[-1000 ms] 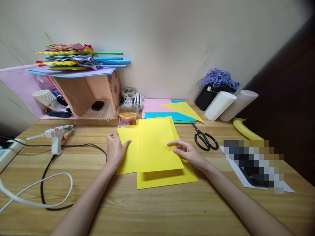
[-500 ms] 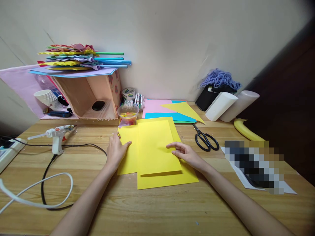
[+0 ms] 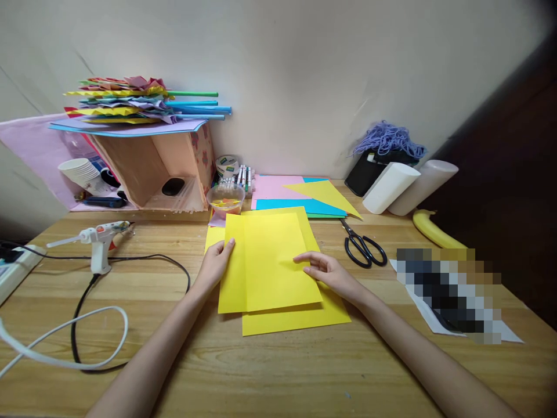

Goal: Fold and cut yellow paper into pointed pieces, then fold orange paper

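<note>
A yellow sheet of paper [image 3: 276,273] with an upright crease stands slightly raised in front of me. My left hand [image 3: 214,264] is closed on its left edge, thumb on top and the other fingers behind. At the right edge my right hand [image 3: 329,274] grips the same sheet, its index finger and thumb lying over the surface. Beneath lies a larger yellow sheet [image 3: 300,325], its lower and right margins showing. Another bit of yellow paper [image 3: 214,235] shows behind my left hand.
Black-handled scissors [image 3: 364,249] lie right of the papers, near a banana [image 3: 437,229]. On the left are a glue gun [image 3: 101,247] and looping cords. Behind stand an open box [image 3: 202,168], a plastic tub [image 3: 226,200], coloured paper [image 3: 278,188] and white rolls [image 3: 391,188].
My left hand has moved right and taken hold of the left part of the yellow sheet, which has come up and inward from lying flatter. My right hand stays in place.
</note>
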A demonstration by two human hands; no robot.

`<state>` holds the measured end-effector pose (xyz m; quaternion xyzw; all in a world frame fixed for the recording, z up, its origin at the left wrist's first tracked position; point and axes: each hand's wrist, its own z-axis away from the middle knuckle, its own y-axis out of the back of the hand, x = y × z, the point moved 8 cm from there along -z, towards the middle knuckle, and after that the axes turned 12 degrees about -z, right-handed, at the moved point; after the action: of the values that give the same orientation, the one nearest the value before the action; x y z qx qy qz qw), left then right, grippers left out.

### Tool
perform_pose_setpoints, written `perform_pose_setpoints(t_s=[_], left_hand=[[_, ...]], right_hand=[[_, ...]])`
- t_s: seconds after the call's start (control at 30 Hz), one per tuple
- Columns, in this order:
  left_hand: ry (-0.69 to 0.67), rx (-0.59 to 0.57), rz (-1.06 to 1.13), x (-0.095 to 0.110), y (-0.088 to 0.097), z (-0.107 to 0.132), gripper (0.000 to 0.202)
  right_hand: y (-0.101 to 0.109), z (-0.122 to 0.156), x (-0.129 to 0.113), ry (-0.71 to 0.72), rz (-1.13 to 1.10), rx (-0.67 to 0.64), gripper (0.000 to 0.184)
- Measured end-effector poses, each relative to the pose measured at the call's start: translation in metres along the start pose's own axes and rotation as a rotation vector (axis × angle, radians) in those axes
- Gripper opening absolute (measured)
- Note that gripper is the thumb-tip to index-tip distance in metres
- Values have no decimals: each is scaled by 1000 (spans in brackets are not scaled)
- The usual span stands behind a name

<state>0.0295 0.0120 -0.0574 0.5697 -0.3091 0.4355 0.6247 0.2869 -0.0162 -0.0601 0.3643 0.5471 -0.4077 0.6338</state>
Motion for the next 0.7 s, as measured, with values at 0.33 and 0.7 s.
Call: perform_pose_setpoints(t_s=[0.33, 0.7], left_hand=[[48, -195, 171, 2, -39, 17, 39], [-75, -154, 267, 21, -32, 24, 40]], right_hand=[[-14, 2, -3, -20, 5, -49, 27], [10, 0, -1, 125, -36, 272, 43]])
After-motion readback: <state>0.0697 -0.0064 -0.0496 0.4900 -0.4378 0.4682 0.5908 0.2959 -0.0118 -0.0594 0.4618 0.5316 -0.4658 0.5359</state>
